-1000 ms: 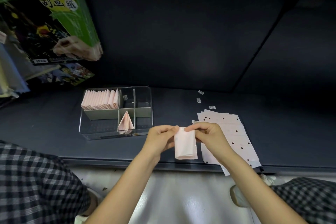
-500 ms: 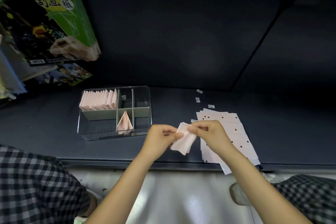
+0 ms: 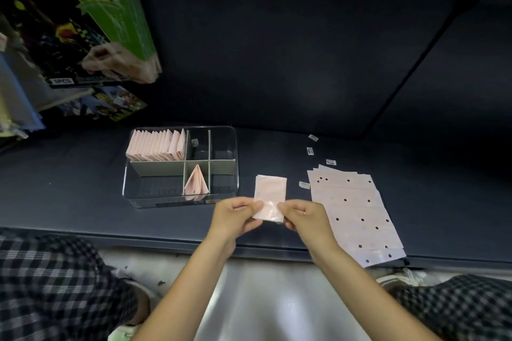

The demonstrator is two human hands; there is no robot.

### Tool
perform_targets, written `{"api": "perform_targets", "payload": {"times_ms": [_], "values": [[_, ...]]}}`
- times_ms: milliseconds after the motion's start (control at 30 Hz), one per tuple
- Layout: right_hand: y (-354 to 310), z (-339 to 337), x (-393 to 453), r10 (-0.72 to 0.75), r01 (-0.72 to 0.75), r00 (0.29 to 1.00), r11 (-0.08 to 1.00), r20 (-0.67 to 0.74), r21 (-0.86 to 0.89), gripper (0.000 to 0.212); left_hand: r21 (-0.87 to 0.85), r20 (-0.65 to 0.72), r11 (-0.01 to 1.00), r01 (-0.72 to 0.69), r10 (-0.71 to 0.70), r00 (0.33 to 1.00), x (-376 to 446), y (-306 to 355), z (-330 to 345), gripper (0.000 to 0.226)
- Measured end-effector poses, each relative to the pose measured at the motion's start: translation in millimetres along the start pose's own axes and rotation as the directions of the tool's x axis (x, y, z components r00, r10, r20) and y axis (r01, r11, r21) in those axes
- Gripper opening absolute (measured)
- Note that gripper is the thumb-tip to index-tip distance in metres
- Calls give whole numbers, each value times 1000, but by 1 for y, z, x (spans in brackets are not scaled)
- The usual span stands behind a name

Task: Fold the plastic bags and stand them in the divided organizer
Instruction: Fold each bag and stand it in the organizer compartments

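Pink plastic bag (image 3: 270, 196) swung from hanging to pointing away, folded narrow. Left hand (image 3: 235, 216) and right hand (image 3: 304, 217) each pinched near edge in closed grip. Next fold likely before divided organizer (image 3: 235, 147).

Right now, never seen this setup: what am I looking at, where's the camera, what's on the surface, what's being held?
No machine here: a person works with bare hands. The single picture comes from a camera worn on the head, looking forward and down. The left hand and right hand together pinch the near end of a folded pink plastic bag. On the dark shelf sits a clear divided organizer: a row of folded bags stands in its far-left compartment, and one folded bag stands in a near middle one. To the right lies a stack of flat bags with punched holes, small labels scattered by it.
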State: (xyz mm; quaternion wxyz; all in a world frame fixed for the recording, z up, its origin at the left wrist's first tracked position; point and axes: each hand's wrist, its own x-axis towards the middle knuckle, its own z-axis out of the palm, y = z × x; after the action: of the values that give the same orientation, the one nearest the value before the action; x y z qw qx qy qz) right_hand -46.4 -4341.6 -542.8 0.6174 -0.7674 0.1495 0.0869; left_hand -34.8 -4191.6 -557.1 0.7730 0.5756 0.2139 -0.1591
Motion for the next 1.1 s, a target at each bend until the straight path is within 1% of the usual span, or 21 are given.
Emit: {"api": "perform_targets", "payload": {"times_ms": [100, 167, 200, 233, 267, 300, 333, 367, 400, 433, 467, 533, 600, 700, 767, 800, 867, 967, 1000, 1100], "values": [[7, 18, 1, -12, 11, 999, 1000, -35, -15, 14, -50, -71, 999, -18, 14, 997, 5, -6, -4, 6], [10, 27, 6, -25, 23, 998, 999, -64, -41, 19, -4, -103, 997, -73, 72, 992, 12, -9, -9, 11], [10, 30, 10, -31, 27, 996, 998, -81, -53, 20, 98, -122, 987, -130, 142, 982, 18, -10, -13, 9], [9, 34, 14, -37, 31, 995, 997, -96, -64, 21, 264, -136, 945, -194, 236, 962, 24, -10, -19, 5], [8, 37, 19, -43, 36, 993, 997, -106, -67, 20, 466, -136, 853, -235, 332, 933, 31, -10, -26, 9], [7, 40, 23, -47, 40, 993, 997, -111, -61, 20, 650, -126, 719, -245, 421, 898, 39, -9, -35, 17], [6, 44, 26, -47, 42, 993, 998, -107, -46, 18, 779, -113, 581, -236, 501, 858, 46, -7, -44, 23], [6, 48, 29, -44, 41, 994, 999, -96, -33, 17, 861, -101, 461, -214, 567, 818, 55, -4, -54, 27], [6, 52, 31, -42, 39, 996, 999, -82, -31, 15, 913, -88, 365, -181, 611, 787, 64, 0, -63, 29], [7, 56, 33, -41, 39, 997, 999, -65, -38, 15, 947, -72, 286, -144, 630, 773, 72, 4, -72, 30], [8, 60, 35, -40, 38, 998, 998, -49, -49, 16, 968, -51, 222, -116, 628, 776, 80, 7, -80, 30], [8, 67, 38, -38, 36, 999, 997, -24, -65, 17, 989, 0, 118, -87, 595, 804, 94, 11, -95, 32], [9, 73, 42, -39, 38, 999, 997, -6, -64, 17, 996, 61, 22, -88, 549, 833, 105, 15, -107, 33], [9, 82, 48, -40, 41, 999, 997, 11, -68, 16, 989, 142, -106, -103, 489, 861, 116, 17, -114, 36], [9, 88, 52, -47, 48, 999, 995, 9, -93, 15, 986, 156, -129, -106, 491, 857, 120, 16, -116, 38], [9, 92, 55, -56, 56, 998, 992, 3, -113, 14, 989, 144, -110, -102, 511, 847, 120, 15, -117, 37], [5, 103, 62, -85, 81, 996, 983, -17, -165, 10, 995, 93, -33, -90, 566, 819, 119, 11, -120, 32], [-6, 126, 74, -181, 161, 983, 941, -41, -297, 19, 990, 40, 85, -117, 613, 789, 115, 6, -123, 21], [-10, 134, 79, -214, 187, 976, 911, -35, -368, 21, 980, 28, 138, -143, 616, 787, 114, 6, -124, 18], [-18, 157, 88, -272, 222, 962, 778, 3, -587, 14, 932, -40, 309, -189, 607, 794, 111, 5, -123, 18]]}}
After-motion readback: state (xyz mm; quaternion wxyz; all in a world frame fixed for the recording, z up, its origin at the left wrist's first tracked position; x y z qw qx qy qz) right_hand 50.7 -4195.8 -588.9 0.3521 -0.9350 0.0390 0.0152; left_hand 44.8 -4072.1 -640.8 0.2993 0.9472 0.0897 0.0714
